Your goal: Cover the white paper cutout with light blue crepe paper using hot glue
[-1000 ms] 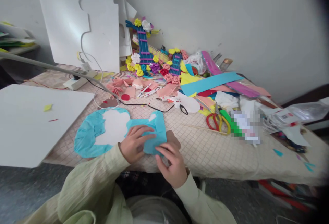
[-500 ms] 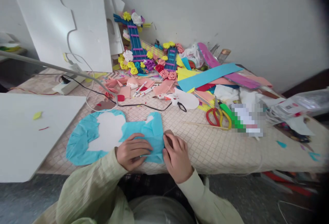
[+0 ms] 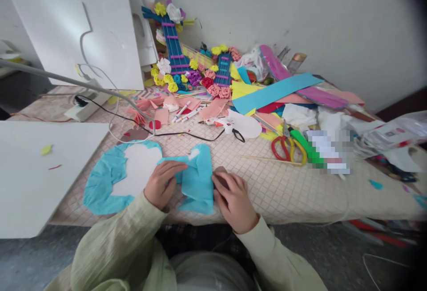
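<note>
A white cutout point(image 3: 138, 166), rounded at the left and narrower at the right, lies on the tablecloth with blue crepe paper point(image 3: 196, 184) wrapped over its edges. My left hand point(image 3: 162, 183) rests across its middle, fingers stretched out over the blue paper and nothing visible in them. At the right end, my right hand point(image 3: 236, 200) has its thumb and bent fingers at the edge of the crepe paper. A brownish patch shows by those fingertips; I cannot tell what it is.
Scissors point(image 3: 288, 148) with red and yellow handles lie to the right, near a thin stick point(image 3: 267, 159). Paper-flower-decorated guitar shapes point(image 3: 175, 50) stand at the back. A white board point(image 3: 43, 184) covers the left side. A black cable point(image 3: 187, 135) crosses behind the cutout, near a power strip point(image 3: 88, 104).
My left hand has shifted left and up, its fingers straighter, uncovering more blue paper. My right hand stays at the right edge. The view has shifted slightly.
</note>
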Available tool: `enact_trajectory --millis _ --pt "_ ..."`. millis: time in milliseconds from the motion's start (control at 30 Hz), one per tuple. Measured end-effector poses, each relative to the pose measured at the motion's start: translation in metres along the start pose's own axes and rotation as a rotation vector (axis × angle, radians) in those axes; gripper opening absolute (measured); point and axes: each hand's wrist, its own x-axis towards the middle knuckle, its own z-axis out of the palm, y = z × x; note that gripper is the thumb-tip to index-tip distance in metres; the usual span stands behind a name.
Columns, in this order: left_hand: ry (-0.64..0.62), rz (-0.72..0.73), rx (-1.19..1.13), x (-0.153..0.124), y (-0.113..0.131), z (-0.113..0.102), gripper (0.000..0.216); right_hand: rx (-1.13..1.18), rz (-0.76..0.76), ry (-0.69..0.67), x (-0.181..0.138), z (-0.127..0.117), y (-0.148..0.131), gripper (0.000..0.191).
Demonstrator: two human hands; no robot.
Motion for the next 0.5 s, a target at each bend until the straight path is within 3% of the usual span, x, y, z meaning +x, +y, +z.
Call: enact_trajectory --millis 100,333,500 --pt "-0.082 -0.051 0.032 0.005 0.001 -0.001 0.018 0.018 -0.019 0.010 0.006 -0.001 0.006 0.031" --pt "-0.233 0.007 0.096 0.012 -0.004 0.004 0.012 0.084 -0.060 0.002 0.021 -0.003 0.018 0.019" --pt "-0.237 0.011 0.071 0.014 -0.005 0.002 0.012 0.137 -0.120 -0.068 0.037 -0.008 0.027 0.014"
